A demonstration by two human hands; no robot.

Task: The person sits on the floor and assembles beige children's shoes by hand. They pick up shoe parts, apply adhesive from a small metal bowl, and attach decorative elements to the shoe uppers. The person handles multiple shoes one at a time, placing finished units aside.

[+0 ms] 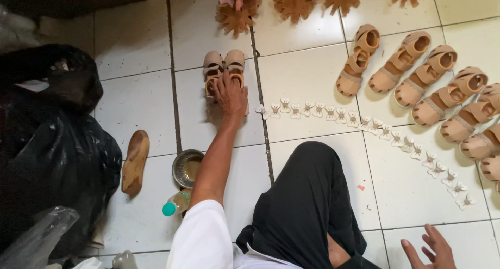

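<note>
My left hand (pixel 231 94) reaches forward across the tiled floor and rests on a pair of beige sandals (pixel 224 65) standing side by side; its fingers lie over their near ends. My right hand (pixel 431 248) hovers low at the bottom right, fingers spread, holding nothing. A curved line of several small white butterfly-shaped pieces (pixel 364 124) runs across the tiles between the two hands. My knee in black trousers (pixel 307 196) fills the middle foreground.
A row of several beige sandals (pixel 432 86) lies at the right. Brown flower-shaped cutouts (pixel 291 5) sit at the top. A wooden shoe last (pixel 135 162), a small metal bowl (pixel 186 167), a bottle with a teal cap (pixel 176 203) and black plastic bags (pixel 47 144) are at the left.
</note>
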